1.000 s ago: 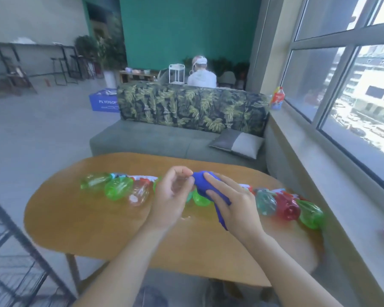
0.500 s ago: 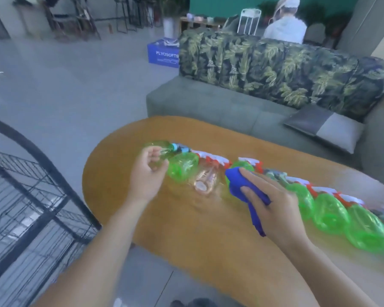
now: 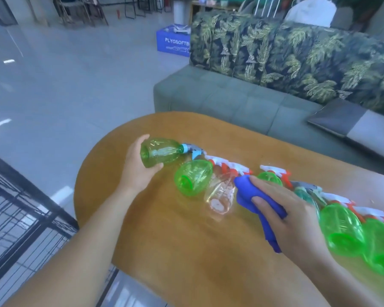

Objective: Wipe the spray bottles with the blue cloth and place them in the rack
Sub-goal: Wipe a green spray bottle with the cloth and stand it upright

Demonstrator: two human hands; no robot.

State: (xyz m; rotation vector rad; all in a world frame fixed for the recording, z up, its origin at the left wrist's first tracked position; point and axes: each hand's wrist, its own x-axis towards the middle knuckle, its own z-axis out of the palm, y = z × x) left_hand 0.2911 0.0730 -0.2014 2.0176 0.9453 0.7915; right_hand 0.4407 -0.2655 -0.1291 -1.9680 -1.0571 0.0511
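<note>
Green spray bottle (image 3: 159, 152) gripped round body by left hand (image 3: 138, 171), fingers behind, thumb curled under near base, lifted just off surface (image 3: 186, 251) at left end of row. Empty clear plastic, thin-walled, judged very light and a bit squashy; smooth and likely slippery, so mid-body wrap looks right, not blue trigger head (image 3: 192, 150), which points away toward sofa. Not fragile, though likely to roll if set down on side.

Blue cloth (image 3: 256, 202) bunched under right hand (image 3: 284, 211), thumb pinning it against palm, fingers laid over it, loose tail hanging toward wrist. Soft, limp, easy to wrap round bottle. Resting beside clear bottle (image 3: 220, 194) and against another green bottle (image 3: 192, 180); exact contact hard to tell.

Remaining bottles lying on sides in a row across surface, bases toward camera, red-and-white triggers away; more green ones (image 3: 341, 229) at right, touching each other. Judged none yet wiped in view; held one next for wiping.

Surface: rounded wooden top, glossy, some glare, probably slick for rolling bottles. Black wire rack (image 3: 20, 218) low at left, just beside surface edge, shelves visible through grid. Beyond: grey-green sofa (image 3: 220, 100) with leaf-print back, grey cushion (image 3: 350, 122), blue box (image 3: 173, 43) on pale floor, stools and table legs far back. Person in white seated behind sofa, mostly cropped.
</note>
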